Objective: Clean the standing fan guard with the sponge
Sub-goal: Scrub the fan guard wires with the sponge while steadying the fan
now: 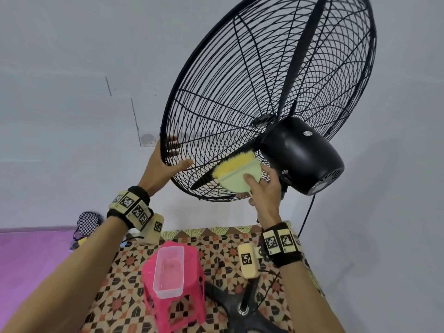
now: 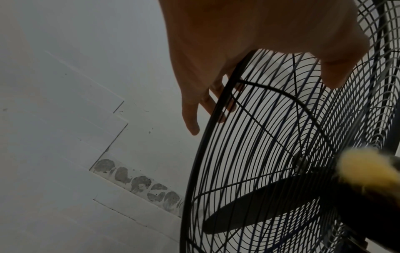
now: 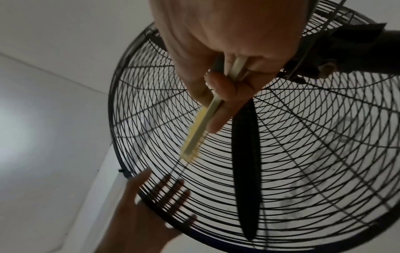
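The standing fan's black wire guard (image 1: 252,92) fills the upper right of the head view, seen from behind and tilted. My left hand (image 1: 168,159) grips its lower left rim, fingers on the far side and thumb on the near side. My right hand (image 1: 264,188) holds a pale green sponge (image 1: 236,174) whose fuzzy yellow face is pressed against the rear mesh beside the black motor housing (image 1: 302,155). In the right wrist view the sponge (image 3: 201,126) lies edge-on between finger and thumb against the guard (image 3: 303,137). The left wrist view shows the left hand (image 2: 238,42) over the rim.
Below stands a pink plastic stool (image 1: 173,306) with a clear plastic tub (image 1: 168,270) on top. The fan's pole and black base (image 1: 247,299) stand on a patterned mat (image 1: 120,284), and a power cord (image 1: 307,217) hangs down. A checkered bag (image 1: 87,222) lies at the left by the wall.
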